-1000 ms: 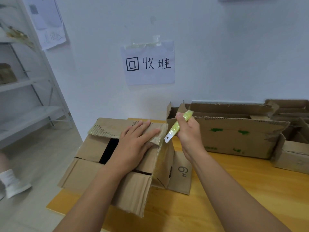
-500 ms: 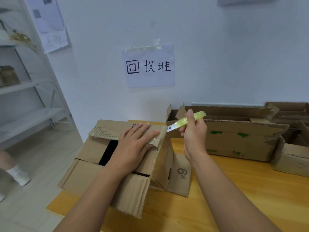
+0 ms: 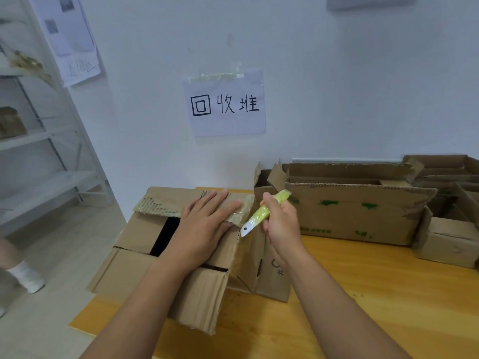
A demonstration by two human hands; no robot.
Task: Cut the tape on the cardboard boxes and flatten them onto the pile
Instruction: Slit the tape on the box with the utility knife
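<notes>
white wall [image 3: 337,86] backs a yellow wooden tabletop [image 3: 388,294], and on the tabletop's near left corner stands the cardboard box [image 3: 145,270] being worked on, its top flaps partly apart so a dark gap shows between them. clear tape [image 3: 243,216] wrinkles over the box's upper right edge and runs down its right side. the left hand [image 3: 204,229] lies flat on the top flap, fingers straight and together, pressing it down just beside that taped edge. the right hand [image 3: 280,224] is curled round a yellow-green utility knife [image 3: 264,212], gripping the handle so the short metal blade points down and left, its tip at the taped corner of the box; whether the blade is actually in the tape cannot be told. a loose flap with a "#" marking hangs at the box's right side, touching the tabletop.

behind the knife, against the wall, a long open carton [image 3: 357,211] with green printing stands with ragged flaps up. more open cardboard boxes [image 3: 448,244] crowd the tabletop's far right. on the wall above, a paper sign [image 3: 225,104] with handwritten black characters is taped up. a white metal shelf rack [image 3: 39,164] stands at the left, and a foot in a white sock [image 3: 26,277] shows on the pale floor at the left edge.
</notes>
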